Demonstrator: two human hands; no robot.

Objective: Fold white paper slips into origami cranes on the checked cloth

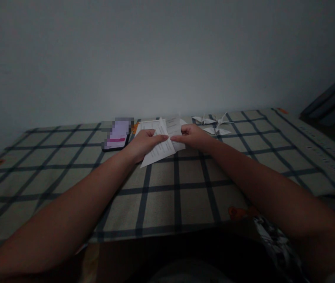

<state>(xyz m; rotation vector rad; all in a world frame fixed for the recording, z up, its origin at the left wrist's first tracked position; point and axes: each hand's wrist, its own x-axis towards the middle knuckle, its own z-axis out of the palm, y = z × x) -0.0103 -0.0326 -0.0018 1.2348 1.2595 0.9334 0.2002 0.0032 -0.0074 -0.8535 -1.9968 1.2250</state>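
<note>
Between my two hands is a partly folded sheet of printed paper (159,151), raised a little over the checked cloth. My left hand (144,142) pinches it from the left, thumb on top and fingers curled beneath. From the right, my right hand (193,136) grips the same paper with its thumb pointing inward. The two thumb tips nearly meet at the middle of the sheet. More printed paper (173,122) shows behind the hands; whether it is part of the same sheet I cannot tell. Folded paper cranes (218,129) rest just beyond my right hand.
A phone (117,135) with a lit, blurred screen lies left of the paper. The checked tablecloth (161,204) covers the table, which meets a plain wall (167,59) at the back. A dark slatted object (332,98) stands at the far right.
</note>
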